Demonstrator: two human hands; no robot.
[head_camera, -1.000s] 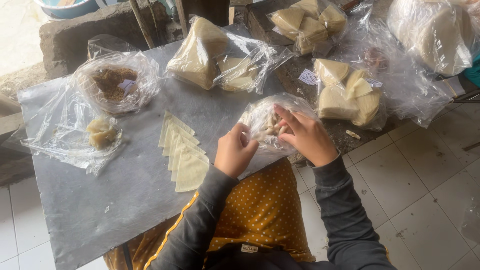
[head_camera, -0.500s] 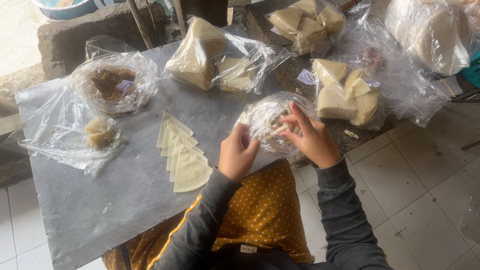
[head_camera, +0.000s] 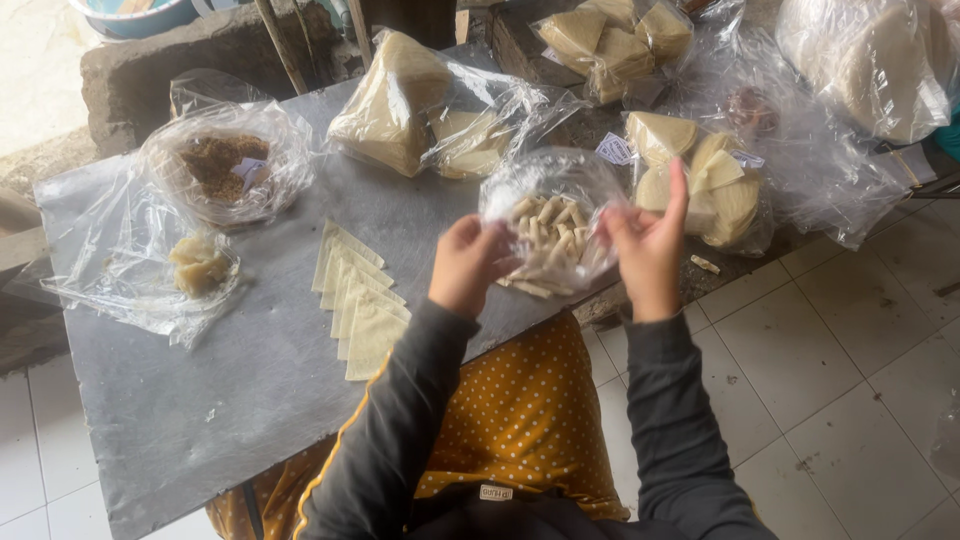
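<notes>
Gripping a clear plastic bag of small rolled pastries (head_camera: 553, 232) from both sides, the left hand (head_camera: 466, 265) and right hand (head_camera: 648, 250) hold it just above the grey counter's (head_camera: 200, 400) front edge (fingers closed on the plastic, right forefinger raised). A fanned stack of triangular wrappers (head_camera: 358, 300) lies beside the left hand.

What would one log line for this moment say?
left hand: grips clear bag of rolled pastries | right hand: grips same bag, forefinger up | beside: fanned triangular wrappers on grey table
</notes>
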